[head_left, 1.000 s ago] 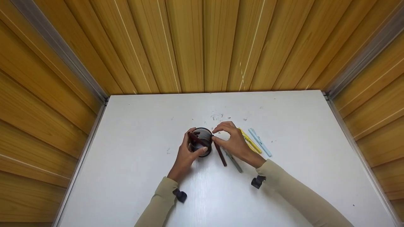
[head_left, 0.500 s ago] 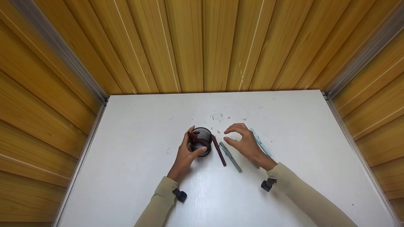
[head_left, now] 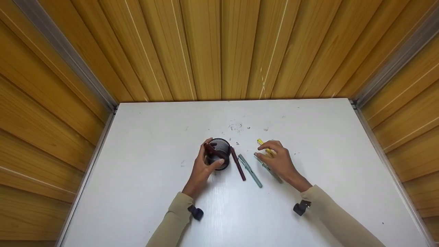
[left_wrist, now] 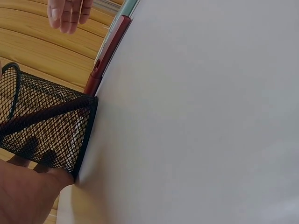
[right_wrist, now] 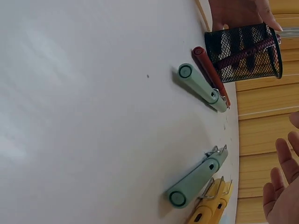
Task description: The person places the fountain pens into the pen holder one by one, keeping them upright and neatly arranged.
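Observation:
My left hand (head_left: 202, 168) grips a black mesh pen cup (head_left: 222, 145), with its thumb along the near side. One dark red pen (head_left: 213, 151) leans inside the cup, showing through the mesh in both wrist views. Just right of the cup, another dark red pen (head_left: 239, 167) lies on the table, and beside it a green pen (head_left: 252, 174). My right hand (head_left: 280, 164) hovers with fingers curved and nothing between them, over a second green pen (right_wrist: 194, 182) and yellow pens (right_wrist: 211, 201). The right wrist view shows a gap between the fingers and these pens.
The white table (head_left: 164, 130) has small dark marks (head_left: 236, 127) behind the cup. Yellow wood-patterned walls (head_left: 219, 51) enclose its back and sides. Each sleeve carries a small black wrist camera (head_left: 196, 212). The light blue pen is hidden under my right hand in the head view.
My right hand has moved right and nearer, from beside the cup to above the right-hand pens. The red and green pens by the cup are uncovered. My left hand stays put.

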{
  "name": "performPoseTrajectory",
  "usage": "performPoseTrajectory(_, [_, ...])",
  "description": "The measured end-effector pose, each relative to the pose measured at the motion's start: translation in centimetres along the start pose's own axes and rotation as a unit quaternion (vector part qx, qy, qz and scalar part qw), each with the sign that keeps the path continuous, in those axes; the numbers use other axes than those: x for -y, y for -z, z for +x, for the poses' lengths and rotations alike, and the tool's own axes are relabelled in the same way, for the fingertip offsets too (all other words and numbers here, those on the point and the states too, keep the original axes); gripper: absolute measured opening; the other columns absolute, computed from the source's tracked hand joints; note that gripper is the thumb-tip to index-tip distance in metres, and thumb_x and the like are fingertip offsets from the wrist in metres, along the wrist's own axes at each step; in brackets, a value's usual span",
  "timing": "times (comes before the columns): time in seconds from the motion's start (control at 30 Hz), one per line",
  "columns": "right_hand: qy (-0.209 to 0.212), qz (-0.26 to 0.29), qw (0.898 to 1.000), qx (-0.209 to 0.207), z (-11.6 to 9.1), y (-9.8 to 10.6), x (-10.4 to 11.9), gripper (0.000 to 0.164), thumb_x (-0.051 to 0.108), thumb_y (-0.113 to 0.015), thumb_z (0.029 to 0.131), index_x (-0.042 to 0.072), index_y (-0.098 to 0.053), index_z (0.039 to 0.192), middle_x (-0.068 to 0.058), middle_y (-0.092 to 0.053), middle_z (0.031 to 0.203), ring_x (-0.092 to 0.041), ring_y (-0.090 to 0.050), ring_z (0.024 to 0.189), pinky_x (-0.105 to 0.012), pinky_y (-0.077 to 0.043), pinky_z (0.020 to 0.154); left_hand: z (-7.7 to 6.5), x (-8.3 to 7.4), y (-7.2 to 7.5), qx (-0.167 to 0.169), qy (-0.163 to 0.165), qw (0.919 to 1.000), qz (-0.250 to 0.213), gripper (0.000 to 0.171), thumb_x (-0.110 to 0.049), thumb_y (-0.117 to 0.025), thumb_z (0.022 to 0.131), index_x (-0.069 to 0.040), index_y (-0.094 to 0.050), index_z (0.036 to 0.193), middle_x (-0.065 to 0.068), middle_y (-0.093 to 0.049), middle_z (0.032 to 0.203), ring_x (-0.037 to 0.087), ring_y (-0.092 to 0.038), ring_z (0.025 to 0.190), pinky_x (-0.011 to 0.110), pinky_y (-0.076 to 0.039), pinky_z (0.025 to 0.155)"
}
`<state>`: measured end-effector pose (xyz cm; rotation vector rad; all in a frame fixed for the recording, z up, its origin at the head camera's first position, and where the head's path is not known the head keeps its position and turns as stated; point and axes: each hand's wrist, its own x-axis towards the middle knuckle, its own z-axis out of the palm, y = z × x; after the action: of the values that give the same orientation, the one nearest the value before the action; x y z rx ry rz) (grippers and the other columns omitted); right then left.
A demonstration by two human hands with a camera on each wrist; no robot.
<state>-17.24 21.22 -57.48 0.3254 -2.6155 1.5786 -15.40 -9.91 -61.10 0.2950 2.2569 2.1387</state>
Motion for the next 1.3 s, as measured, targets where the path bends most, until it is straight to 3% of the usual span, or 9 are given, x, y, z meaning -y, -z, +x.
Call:
performPoseTrajectory(0.33, [-0.019, -0.009, 1.000, -0.003, -1.1, 1.6, -1.9, 0.023, 0.008, -0.085, 0.098, 0.000, -0.079, 0.119, -0.014, -0.065, 0.135, -0.037, -0.056, 0.141, -0.060, -0.044, 0.120, -0.1, 0.0, 0.0, 0.007, 0.002, 0.9999, -0.008, 0.090, -0.026, -0.083, 0.100, -0.016, -0.031, 0.173, 0.011, -0.048, 0.165, 0.028, -0.044, 0.157, 0.050, -0.029, 0.130])
performPoseTrajectory(0.63, [-0.029, -0.017, 0.999, -0.010, -2.0, 3.2, -3.3, 0.019, 0.010, -0.084, 0.099, 0.003, -0.080, 0.116, -0.014, -0.066, 0.132, -0.029, -0.057, 0.129, -0.057, -0.046, 0.114, -0.1, -0.4, -0.5, 0.014, 0.003, 0.9996, -0.023, 0.087, -0.027, -0.083, 0.100, -0.032, -0.033, 0.171, 0.009, -0.046, 0.165, 0.024, -0.046, 0.155, 0.046, -0.035, 0.128])
performPoseTrajectory(1.13, [-0.066, -0.021, 0.997, -0.025, -2.9, 5.5, -4.8, 0.026, 0.015, -0.081, 0.102, -0.002, -0.077, 0.122, -0.019, -0.064, 0.135, -0.036, -0.054, 0.136, -0.058, -0.039, 0.119, -0.4, -0.3, -0.7, 0.013, 0.001, 0.9996, -0.025, 0.093, -0.023, -0.085, 0.098, -0.015, -0.030, 0.173, 0.012, -0.048, 0.165, 0.028, -0.047, 0.155, 0.049, -0.031, 0.129])
performPoseTrajectory(1.3, [-0.090, -0.022, 0.995, -0.031, -3.4, 6.1, -5.3, 0.029, 0.019, -0.080, 0.104, 0.000, -0.076, 0.125, -0.019, -0.062, 0.137, -0.037, -0.053, 0.138, -0.055, -0.039, 0.118, -0.4, -0.3, -0.8, 0.010, 0.003, 0.9998, -0.018, 0.089, -0.024, -0.085, 0.098, -0.023, -0.034, 0.172, 0.010, -0.048, 0.165, 0.027, -0.046, 0.155, 0.047, -0.031, 0.130])
